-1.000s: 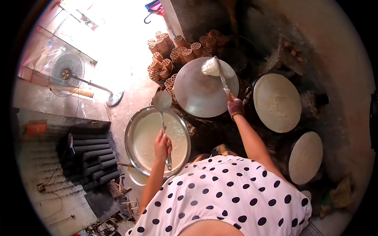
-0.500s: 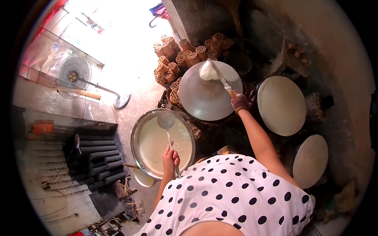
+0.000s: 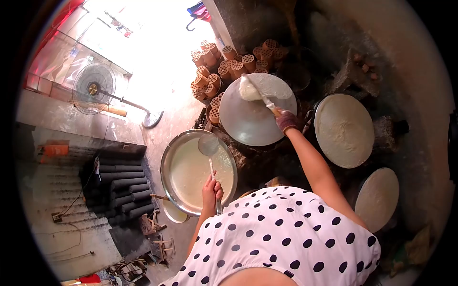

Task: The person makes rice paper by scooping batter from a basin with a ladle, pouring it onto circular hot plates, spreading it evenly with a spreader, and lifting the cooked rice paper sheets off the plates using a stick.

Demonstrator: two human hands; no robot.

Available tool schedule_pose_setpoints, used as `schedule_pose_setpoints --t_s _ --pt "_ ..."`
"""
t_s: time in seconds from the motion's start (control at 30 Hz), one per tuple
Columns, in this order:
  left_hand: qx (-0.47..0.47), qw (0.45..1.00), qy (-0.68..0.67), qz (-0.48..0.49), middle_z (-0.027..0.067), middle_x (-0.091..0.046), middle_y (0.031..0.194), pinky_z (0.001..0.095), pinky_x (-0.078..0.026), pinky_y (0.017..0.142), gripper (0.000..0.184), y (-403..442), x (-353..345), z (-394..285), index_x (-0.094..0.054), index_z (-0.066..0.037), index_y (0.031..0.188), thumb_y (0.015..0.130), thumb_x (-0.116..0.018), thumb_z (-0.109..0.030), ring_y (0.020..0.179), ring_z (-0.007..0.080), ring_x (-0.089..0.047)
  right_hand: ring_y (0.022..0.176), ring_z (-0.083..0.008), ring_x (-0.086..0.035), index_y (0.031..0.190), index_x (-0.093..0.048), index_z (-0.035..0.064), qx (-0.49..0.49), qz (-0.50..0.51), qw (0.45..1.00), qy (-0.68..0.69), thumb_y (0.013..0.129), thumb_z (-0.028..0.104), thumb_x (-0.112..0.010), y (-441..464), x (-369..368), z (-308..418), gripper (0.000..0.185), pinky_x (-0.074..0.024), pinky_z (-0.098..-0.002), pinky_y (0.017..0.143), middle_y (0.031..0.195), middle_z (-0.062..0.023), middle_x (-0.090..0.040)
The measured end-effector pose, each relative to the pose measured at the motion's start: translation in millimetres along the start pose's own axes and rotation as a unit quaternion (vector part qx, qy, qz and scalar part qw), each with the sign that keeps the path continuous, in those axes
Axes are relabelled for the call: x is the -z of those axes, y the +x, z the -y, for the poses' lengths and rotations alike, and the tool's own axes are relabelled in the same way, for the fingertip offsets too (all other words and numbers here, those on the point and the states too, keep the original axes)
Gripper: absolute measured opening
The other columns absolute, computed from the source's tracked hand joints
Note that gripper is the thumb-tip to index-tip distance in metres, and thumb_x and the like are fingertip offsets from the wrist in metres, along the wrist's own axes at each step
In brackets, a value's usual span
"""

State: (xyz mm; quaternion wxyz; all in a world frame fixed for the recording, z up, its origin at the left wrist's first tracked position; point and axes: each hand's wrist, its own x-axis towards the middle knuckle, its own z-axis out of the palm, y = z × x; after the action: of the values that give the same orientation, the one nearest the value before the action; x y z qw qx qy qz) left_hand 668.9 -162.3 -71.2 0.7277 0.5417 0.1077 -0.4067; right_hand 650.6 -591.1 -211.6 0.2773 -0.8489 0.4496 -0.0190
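Note:
My left hand (image 3: 212, 192) is closed around the handle of a ladle (image 3: 208, 145), whose round bowl is above a wide metal basin (image 3: 165, 183) of pale, creamy batter (image 3: 188, 174). My right hand (image 3: 287, 120), in a dark reddish glove, grips the handle of a flat spreader (image 3: 263, 97). A lump of white batter (image 3: 249, 89) lies at the spreader's far end, on the large round griddle (image 3: 253, 126). A thin whitish layer covers the griddle's upper right part, while its lower part is bare grey. My right fingers are partly hidden by the glove.
Two more round griddles covered with pale batter stand at right, one farther (image 3: 343, 128) and one nearer (image 3: 377, 200). Perforated clay-coloured briquettes (image 3: 224, 66) are piled behind. Black briquettes (image 3: 126, 190) are stacked at left, and a standing fan (image 3: 94, 88) is beyond them.
My right hand has shifted slightly left, moving the spreader and batter lump toward the griddle's left side. A wider thin layer shows behind it. The far right griddle's batter looks more bubbled.

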Motion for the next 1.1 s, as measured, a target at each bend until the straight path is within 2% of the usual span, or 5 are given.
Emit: schedule_pose_setpoints --t_s 0.57,0.7,0.77,0.97,1.1 --pt "-0.013 0.999 -0.036 -0.029 -0.0026 -0.037 0.06 0.0212 -0.027 0.034 0.039 0 15 19 -0.039 -0.011 0.137 0.098 -0.037 -0.015 0.037 0.0075 -0.031 0.103 -0.0253 -0.063 0.123 -0.061 0.0127 0.183 0.087 0.963 0.18 0.076 0.018 -0.073 13 3 -15 0.049 -0.0467 -0.0312 0.09 0.117 -0.0107 -0.064" --pt "-0.014 0.998 -0.047 -0.044 -0.0027 -0.037 0.059 0.0208 -0.028 0.035 0.04 -3 14 19 -0.038 -0.01 0.138 0.098 -0.038 -0.016 0.037 0.0072 -0.031 0.104 -0.0237 -0.063 0.121 -0.062 0.0106 0.037 -0.013 0.994 0.107 0.077 0.014 -0.072 5 43 17 0.046 -0.046 -0.0297 0.091 0.116 -0.0095 -0.065" --pt "-0.007 0.997 -0.045 -0.057 -0.0028 -0.037 0.06 0.021 -0.028 0.035 0.04 -3 14 17 -0.038 -0.01 0.138 0.098 -0.038 -0.016 0.037 0.0071 -0.032 0.099 -0.028 -0.063 0.119 -0.063 0.023 0.049 0.023 0.984 0.168 0.078 0.027 -0.071 36 -9 -8 0.042 -0.0489 -0.0363 0.087 0.11 -0.0112 -0.066" --pt "-0.016 0.997 -0.052 -0.061 -0.0029 -0.038 0.06 0.0219 -0.029 0.035 0.04 -6 9 17 -0.038 -0.011 0.138 0.099 -0.038 -0.018 0.037 0.007 -0.033 0.102 -0.0167 -0.062 0.121 -0.061 0.009 0.121 0.162 0.961 0.191 0.076 0.008 -0.073 -4 47 1 0.047 -0.0463 -0.0286 0.089 0.11 -0.0131 -0.067" --pt "-0.007 0.996 -0.047 -0.073 -0.0037 -0.037 0.06 0.0221 -0.029 0.035 0.039 -4 13 22 -0.038 -0.012 0.138 0.099 -0.037 -0.019 0.037 0.0066 -0.032 0.101 -0.0202 -0.063 0.123 -0.061 0.0142 0.055 0.021 0.99 0.127 0.077 0.012 -0.071 34 27 9 0.047 -0.0474 -0.0306 0.089 0.115 -0.0102 -0.065"
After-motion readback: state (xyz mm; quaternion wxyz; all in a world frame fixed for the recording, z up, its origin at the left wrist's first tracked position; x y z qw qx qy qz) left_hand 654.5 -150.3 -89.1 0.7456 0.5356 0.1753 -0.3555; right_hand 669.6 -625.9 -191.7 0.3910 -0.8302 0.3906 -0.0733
